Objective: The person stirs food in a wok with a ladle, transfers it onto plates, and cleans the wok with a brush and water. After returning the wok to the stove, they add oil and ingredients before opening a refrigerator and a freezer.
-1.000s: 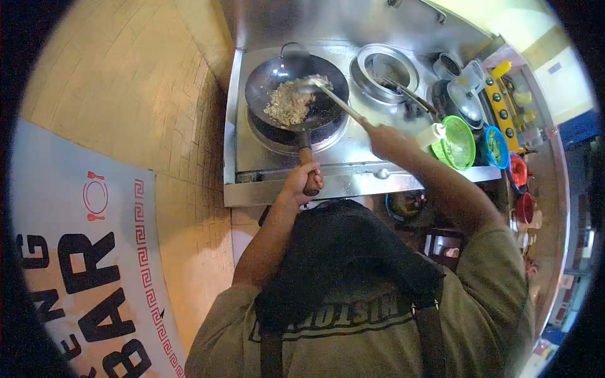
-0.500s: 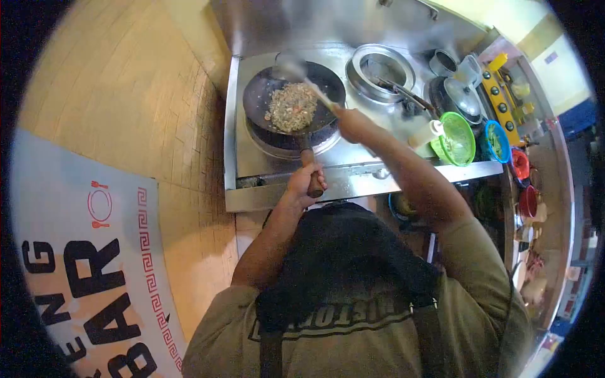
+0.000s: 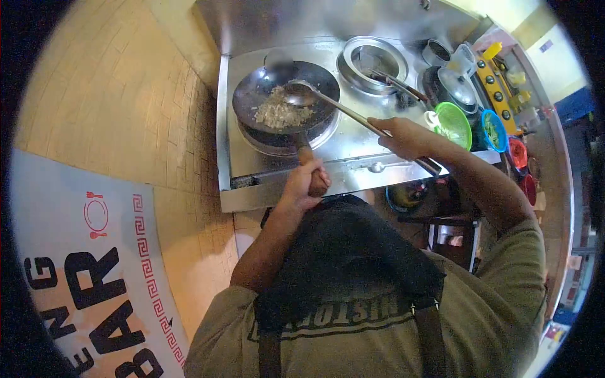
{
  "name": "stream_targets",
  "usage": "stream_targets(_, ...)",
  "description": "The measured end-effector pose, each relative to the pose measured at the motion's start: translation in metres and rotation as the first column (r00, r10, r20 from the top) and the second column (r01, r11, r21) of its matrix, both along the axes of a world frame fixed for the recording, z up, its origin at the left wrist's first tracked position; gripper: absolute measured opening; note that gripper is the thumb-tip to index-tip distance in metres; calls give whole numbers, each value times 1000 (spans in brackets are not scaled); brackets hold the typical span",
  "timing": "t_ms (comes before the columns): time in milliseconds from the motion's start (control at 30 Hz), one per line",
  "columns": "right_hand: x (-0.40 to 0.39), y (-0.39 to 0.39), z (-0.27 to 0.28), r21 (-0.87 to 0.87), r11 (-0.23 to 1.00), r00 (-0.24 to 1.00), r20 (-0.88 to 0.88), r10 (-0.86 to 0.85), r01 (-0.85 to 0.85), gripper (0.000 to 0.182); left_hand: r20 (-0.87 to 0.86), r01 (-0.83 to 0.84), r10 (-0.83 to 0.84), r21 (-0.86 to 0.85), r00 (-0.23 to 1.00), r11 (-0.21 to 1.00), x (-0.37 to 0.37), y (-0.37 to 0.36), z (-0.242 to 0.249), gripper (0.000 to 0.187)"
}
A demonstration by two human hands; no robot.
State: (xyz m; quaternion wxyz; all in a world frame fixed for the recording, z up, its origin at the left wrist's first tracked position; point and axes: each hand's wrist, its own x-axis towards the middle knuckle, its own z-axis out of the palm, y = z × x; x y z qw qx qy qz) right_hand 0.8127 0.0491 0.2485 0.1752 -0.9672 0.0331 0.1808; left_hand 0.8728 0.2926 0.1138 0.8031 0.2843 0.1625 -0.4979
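A dark wok (image 3: 252,94) sits on the left burner, with a heap of chopped, pale brown food (image 3: 277,114) in it. My left hand (image 3: 307,182) is closed around the wok's wooden handle (image 3: 305,153). In my right hand (image 3: 406,138) is a long metal ladle (image 3: 353,114), gripped along its handle, whose end sticks out below the hand. The ladle's bowl is in the wok, at the right side of the food. Whether the bowl holds any food is hidden.
Right of the wok is a steel pot (image 3: 402,63) with utensils leaning in it. Green (image 3: 463,129) and blue (image 3: 493,131) baskets stand at the stove's right edge, near a lidded pan (image 3: 455,88). A small spoon (image 3: 377,167) lies at the front ledge. A wall borders the left.
My right hand has moved right and toward me, drawing the ladle from the wok's far side into the food. The food lies lower and more spread. My left hand keeps its grip.
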Motion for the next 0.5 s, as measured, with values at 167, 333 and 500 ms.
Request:
stream_targets(167,-9,18,34,178,983,977,-213,-8,47,55,49,13,-12,-14,999,1000,12,3,-44,15)
stream_targets(333,28,22,-66,-114,993,1000,6,6,-5,49,140,72,-67,-30,988,997,13,6,-66,15)
stream_targets(500,49,52,-40,657,556,856,-317,-409,509,47,154,15,-14,-7,988,1000,18,14,-79,13)
